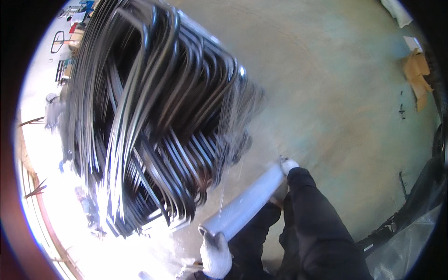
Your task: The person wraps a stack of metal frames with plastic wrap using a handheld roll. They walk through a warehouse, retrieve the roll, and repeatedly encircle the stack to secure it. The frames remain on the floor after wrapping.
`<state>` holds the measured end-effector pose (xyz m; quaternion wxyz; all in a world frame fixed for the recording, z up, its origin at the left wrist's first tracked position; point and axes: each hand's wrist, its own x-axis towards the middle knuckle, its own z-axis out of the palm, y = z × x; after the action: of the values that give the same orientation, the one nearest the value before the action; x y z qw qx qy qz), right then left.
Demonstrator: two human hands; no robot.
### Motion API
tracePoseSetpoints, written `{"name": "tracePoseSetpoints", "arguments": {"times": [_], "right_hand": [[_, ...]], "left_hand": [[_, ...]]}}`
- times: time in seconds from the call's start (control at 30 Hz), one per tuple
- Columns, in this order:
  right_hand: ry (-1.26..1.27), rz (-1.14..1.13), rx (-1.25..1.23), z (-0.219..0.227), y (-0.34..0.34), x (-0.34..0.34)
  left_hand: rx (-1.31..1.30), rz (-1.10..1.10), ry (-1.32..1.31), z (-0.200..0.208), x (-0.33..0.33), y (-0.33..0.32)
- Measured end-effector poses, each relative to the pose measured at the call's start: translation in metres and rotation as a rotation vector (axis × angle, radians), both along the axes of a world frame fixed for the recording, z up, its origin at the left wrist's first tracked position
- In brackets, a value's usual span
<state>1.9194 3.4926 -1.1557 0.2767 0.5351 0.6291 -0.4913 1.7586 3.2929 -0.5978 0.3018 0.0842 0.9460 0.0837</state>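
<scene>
A roll of clear stretch film (248, 199) lies slantwise between my hands, low in front of my legs. My left hand (216, 257), in a white glove, is closed around the roll's near left end, where the core opening shows. My right hand (289, 166), also gloved in white, holds the far right end; its fingers are partly hidden. Left of the roll stands a tall stack of bent black metal tubes (163, 112), nested together. Thin film (240, 109) clings to the right side of the stack, and faint strands run down toward the roll.
Torn cardboard (416, 74) lies on the concrete floor (326, 79) at the far right. Dark frames and clear plastic wrapping (406, 247) stand at the lower right. Various equipment (70, 42) is at the upper left. Glare washes out the lower left.
</scene>
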Motion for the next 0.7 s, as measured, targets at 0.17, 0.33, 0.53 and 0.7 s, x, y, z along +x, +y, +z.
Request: {"name": "tracePoseSetpoints", "arguments": {"times": [0.17,0.33,0.53,0.7], "right_hand": [[0.042,0.036,0.118,0.08,-0.043,0.038],[-0.072,-0.077,0.078,0.098,-0.082,0.098],[-0.161,-0.19,0.206,0.084,-0.182,0.133],[-0.134,-0.155,0.224,0.14,-0.264,0.093]], "left_hand": [[-0.015,0.075,-0.099,0.024,0.01,-0.042],[0.012,0.084,-0.193,0.022,0.009,-0.102],[0.127,-0.184,-0.202,0.005,-0.052,-0.161],[0.054,-0.167,-0.278,0.029,-0.114,-0.235]]}}
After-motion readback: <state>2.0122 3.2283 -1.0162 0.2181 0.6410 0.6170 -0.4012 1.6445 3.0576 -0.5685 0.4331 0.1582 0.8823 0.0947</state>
